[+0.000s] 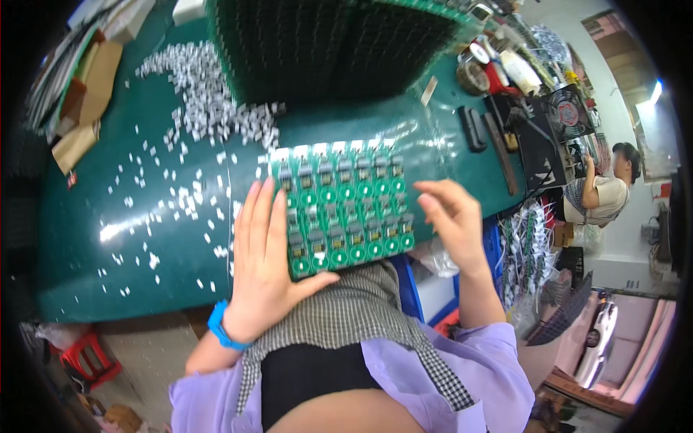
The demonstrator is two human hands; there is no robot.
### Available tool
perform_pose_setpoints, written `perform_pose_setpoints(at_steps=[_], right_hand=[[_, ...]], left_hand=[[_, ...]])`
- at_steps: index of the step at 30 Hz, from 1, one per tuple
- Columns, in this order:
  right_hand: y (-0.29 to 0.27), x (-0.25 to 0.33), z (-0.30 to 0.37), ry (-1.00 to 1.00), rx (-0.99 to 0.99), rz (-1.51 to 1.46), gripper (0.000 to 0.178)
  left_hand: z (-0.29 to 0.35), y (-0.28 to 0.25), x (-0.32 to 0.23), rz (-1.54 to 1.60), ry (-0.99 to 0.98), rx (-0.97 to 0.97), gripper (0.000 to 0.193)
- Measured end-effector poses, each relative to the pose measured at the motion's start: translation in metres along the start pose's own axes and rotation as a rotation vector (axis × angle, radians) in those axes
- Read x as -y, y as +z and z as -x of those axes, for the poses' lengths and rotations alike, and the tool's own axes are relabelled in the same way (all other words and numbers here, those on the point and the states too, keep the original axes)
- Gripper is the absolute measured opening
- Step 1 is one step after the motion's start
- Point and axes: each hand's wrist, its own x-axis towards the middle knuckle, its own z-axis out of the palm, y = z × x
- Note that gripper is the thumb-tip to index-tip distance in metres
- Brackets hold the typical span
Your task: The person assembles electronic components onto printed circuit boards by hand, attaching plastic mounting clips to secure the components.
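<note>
A green circuit panel (pixel 345 211) lies at the near edge of the dark green table (pixel 94 238), its long axis running left to right in front of the person. The left hand (pixel 263 267) lies flat on the panel's left end, fingers straight and gripping nothing — plainly the nearer hand. The right hand (pixel 451 220) hovers just off the panel's right edge, fingers loosely curled and empty; small white parts (pixel 206 108) are scattered left of the panel.
</note>
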Motion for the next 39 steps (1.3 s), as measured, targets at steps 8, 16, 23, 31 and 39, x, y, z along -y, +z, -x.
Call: perform_pose_setpoints(at_steps=[8, 16, 23, 31, 39], right_hand=[[0.023, -0.025, -0.009, 0.347, 0.188, -0.654, 0.015], [-0.048, 0.006, -0.053, 0.186, 0.001, -0.753, 0.013], [-0.146, 0.029, -0.227, -0.057, 0.18, -0.6, 0.024], [-0.108, 0.031, -0.328, 0.146, 0.138, -0.442, 0.011], [-0.109, 0.053, -0.315, 0.226, 0.125, -0.086, 0.01]], left_hand=[[0.015, 0.007, 0.002, 0.037, -0.035, 0.014, 0.109], [-0.045, -0.032, -0.028, -0.012, 0.22, -0.14, 0.11], [-0.101, -0.027, 0.154, -0.44, -0.252, -0.347, 0.06], [-0.085, -0.004, 0.204, -0.327, -0.258, -0.342, 0.022], [-0.079, -0.004, 0.184, -0.205, -0.217, -0.244, 0.012]])
